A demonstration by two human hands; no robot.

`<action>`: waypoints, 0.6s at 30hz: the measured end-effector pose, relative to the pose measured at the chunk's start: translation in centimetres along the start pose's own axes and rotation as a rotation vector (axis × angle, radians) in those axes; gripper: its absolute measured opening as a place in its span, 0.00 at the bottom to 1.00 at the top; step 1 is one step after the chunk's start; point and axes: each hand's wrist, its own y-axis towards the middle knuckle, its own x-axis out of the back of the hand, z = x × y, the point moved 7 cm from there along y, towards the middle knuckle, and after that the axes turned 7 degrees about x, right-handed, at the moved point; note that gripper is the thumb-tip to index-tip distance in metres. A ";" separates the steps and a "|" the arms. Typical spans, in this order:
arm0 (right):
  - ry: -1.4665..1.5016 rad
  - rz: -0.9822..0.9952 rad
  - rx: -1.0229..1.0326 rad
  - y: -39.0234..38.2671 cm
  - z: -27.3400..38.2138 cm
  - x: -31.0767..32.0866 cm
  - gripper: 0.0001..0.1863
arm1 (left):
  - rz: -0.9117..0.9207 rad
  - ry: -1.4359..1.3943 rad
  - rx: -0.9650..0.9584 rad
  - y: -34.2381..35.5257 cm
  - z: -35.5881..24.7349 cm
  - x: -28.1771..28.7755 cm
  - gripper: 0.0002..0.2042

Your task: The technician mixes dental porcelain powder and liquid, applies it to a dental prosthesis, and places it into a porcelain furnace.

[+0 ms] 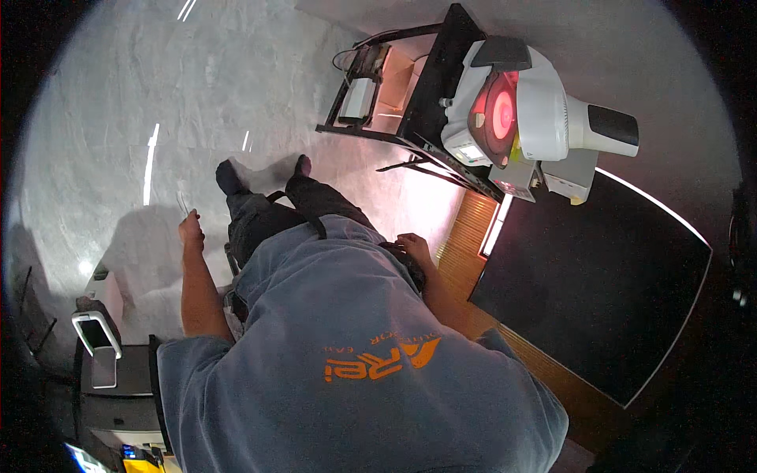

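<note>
My left hand (191,230) is held out low beside my left leg, over the grey floor. Its fingers are closed on a thin silvery object (184,203) that points away from me and seems to have two slim prongs; its exact kind is too small to make out. On the other side, my right hand (413,246) is by my right hip, its fingers curled over a dark thing (404,264) that is partly hidden. I wear a grey-blue T-shirt (355,315) with an orange print and dark trousers (256,221).
A white rounded machine (544,102) with a red glowing ring stands on a black frame stand (441,71) at far right. Beside it is a large black panel (599,276). At left, a white-framed device (96,331) sits on a dark cabinet (118,378). Grey floor (102,102) lies ahead.
</note>
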 end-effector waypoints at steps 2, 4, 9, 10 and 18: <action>0.020 -0.003 -0.010 0.2 -0.1 -0.2 0.13 | -0.045 0.011 0.065 -0.3 1.0 0.0 0.19; 0.052 0.001 -0.012 0.6 0.3 -1.0 0.13 | -0.053 0.012 0.070 -0.8 1.3 0.7 0.19; 0.023 0.040 0.046 2.2 2.0 -3.5 0.13 | -0.096 -0.091 0.093 0.7 3.5 4.0 0.20; 0.036 0.042 0.058 2.7 2.3 -4.0 0.13 | -0.099 -0.092 0.076 0.7 3.2 4.6 0.20; 0.097 0.086 0.057 4.6 3.3 -8.6 0.15 | -0.120 -0.054 0.069 -1.9 -1.9 8.4 0.18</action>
